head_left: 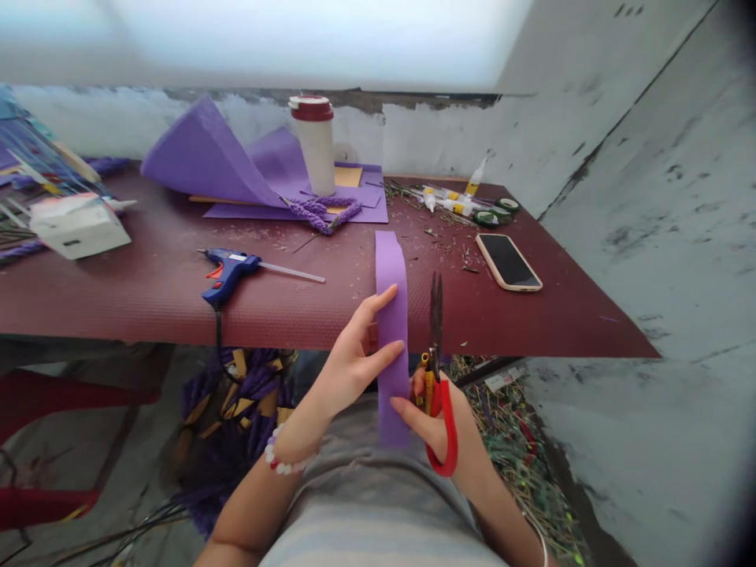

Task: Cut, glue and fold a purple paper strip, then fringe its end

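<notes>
A long purple strip (390,315) stands upright in front of me, over the table's front edge. My left hand (357,354) grips its left side, with thumb and index finger lying across the face. Lower down, my right hand (440,417) has its thumb on the strip's right edge. The same hand also holds scissors (435,346) with red and yellow handles; their dark blades point away from me and look nearly closed, to the right of the strip.
On the maroon table (348,315) are a blue glue gun (230,276), a phone (509,262), a lidded cup (316,150), purple sheets (206,157), a braided purple piece (322,213), glue bottles (457,203) and a white box (76,224). Purple bundles (236,425) lie below, left.
</notes>
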Demonstrator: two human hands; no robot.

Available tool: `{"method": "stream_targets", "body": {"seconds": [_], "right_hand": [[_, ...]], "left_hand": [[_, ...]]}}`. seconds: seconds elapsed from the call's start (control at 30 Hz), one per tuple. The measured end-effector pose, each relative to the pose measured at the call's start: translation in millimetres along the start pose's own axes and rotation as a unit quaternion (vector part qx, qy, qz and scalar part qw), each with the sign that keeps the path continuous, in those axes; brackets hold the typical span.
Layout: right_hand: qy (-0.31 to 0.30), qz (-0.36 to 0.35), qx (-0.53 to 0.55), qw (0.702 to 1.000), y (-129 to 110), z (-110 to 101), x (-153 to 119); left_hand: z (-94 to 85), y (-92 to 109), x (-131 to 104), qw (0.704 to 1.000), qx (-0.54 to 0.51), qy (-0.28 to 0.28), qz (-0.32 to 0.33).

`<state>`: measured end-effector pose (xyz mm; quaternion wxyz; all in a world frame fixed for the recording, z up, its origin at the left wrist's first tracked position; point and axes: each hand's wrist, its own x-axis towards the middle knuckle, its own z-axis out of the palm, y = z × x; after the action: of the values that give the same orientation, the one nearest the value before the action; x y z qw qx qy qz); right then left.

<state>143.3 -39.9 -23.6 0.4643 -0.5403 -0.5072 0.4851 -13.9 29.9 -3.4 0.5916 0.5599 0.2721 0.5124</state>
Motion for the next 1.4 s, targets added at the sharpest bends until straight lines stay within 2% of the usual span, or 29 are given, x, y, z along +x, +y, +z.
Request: {"method": "stream_targets", "body": {"seconds": [0.1,0.2,0.33,0.43,0.53,0.63,0.8,0.93,1.13,1.3,1.4], "right_hand": [[0.032,-0.016,0.078,0.996,6,2,5],[0.048,-0.039,0.106,0.993,5,2,10],[0.032,-0.035,0.086,0.995,3,1,7],[-0.006,-0.008,0.038,0.999,8,0,3],[-0.020,0.014,0.028,0.999,14,0,1],[0.003,0.012,0.069,0.998,15,1,7],[0.052,-0.029,0.095,0.994,2,3,16],[0.044,-0.017,0.047,0.998,3,4,15],[0.063,-0.007,-0.028,0.998,29,3,10],[0.056,-0.009,0.021,0.998,30,4,7],[0.040,-0.046,0.074,0.995,28,3,4]], "left_hand": [[-1.2,-1,-4,0.999,0.032,-0.011,-0.004],[-0.8,-2,-7,0.998,0.053,-0.019,-0.011],[-1.1,-1,-4,0.999,0.051,0.001,0.002],[-4.8,1,3,0.997,0.066,0.026,0.036],[-8.7,2,7,0.994,0.086,0.042,0.052],[-8.6,1,6,0.994,0.093,0.039,0.045],[-0.5,-3,-2,0.994,0.102,0.004,0.026],[0.1,0,2,0.996,0.080,0.014,0.026],[-7.4,6,13,0.996,0.048,0.050,0.049],[-4.7,3,9,0.998,0.044,0.028,0.028],[-2.0,2,4,0.998,0.051,0.015,0.022]]}}
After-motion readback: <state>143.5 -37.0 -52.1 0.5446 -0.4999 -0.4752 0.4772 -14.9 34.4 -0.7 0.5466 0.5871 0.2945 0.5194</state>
